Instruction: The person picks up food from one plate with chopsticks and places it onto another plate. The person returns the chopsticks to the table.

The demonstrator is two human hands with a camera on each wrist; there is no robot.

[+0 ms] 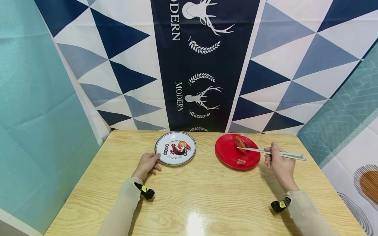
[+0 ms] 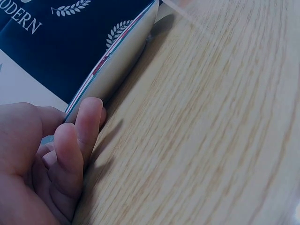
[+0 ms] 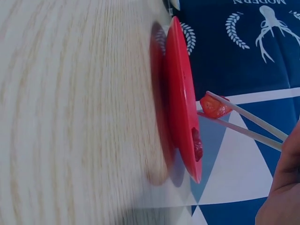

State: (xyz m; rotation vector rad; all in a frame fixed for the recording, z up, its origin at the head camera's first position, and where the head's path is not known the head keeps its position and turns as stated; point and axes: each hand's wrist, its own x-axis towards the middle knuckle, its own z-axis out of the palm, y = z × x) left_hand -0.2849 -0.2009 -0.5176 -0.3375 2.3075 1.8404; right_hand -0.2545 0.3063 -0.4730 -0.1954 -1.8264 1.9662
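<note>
My left hand point(image 1: 148, 164) pinches the lower left rim of a white plate point(image 1: 174, 139), thumb on top and fingers below; in the left wrist view the plate point(image 2: 119, 63) is seen edge-on. The plate bears a printed pattern and an orange, shrimp-like piece point(image 1: 184, 146). My right hand point(image 1: 283, 164) holds pale green chopsticks point(image 1: 283, 153) over a red plate point(image 1: 225, 154). In the right wrist view an orange-red food piece point(image 3: 215, 107) sits between the chopstick tips, above the red plate point(image 3: 180, 93). A dark red piece point(image 3: 197, 145) lies on that plate.
Small pinkish pieces point(image 1: 241, 162) lie on the red plate's near part. Both plates stand near the far edge of the wooden table point(image 1: 206, 193), side by side with a gap between. A patterned cloth point(image 1: 203, 65) hangs behind the table.
</note>
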